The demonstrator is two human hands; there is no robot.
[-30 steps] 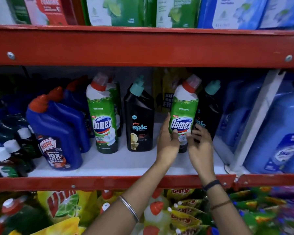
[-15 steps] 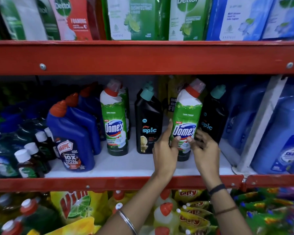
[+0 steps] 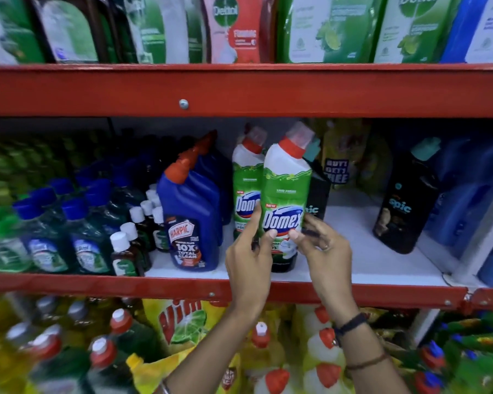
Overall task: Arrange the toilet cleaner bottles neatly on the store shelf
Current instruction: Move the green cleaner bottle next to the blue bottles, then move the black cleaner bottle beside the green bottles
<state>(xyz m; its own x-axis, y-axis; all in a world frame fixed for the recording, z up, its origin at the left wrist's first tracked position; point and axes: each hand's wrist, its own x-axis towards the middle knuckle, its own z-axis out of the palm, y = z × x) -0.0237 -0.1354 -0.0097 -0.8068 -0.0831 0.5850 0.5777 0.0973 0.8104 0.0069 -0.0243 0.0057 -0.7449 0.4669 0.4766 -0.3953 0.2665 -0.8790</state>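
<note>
Head view, centre frame: both hands (image 3: 249,260) (image 3: 323,251) clasp the Domex bottle (image 3: 285,194) low; it looks rigid, slick, fairly heavy.

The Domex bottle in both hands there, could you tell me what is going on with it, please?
A person is tidying toilet cleaners on the white shelf board. Both hands, left hand and right hand, grip the front green Domex bottle low on its label, right beside a second Domex bottle. A blue Harpic bottle stands to their left. One black Spic bottle sits behind the held one, and another Spic bottle stands apart to the right.
</note>
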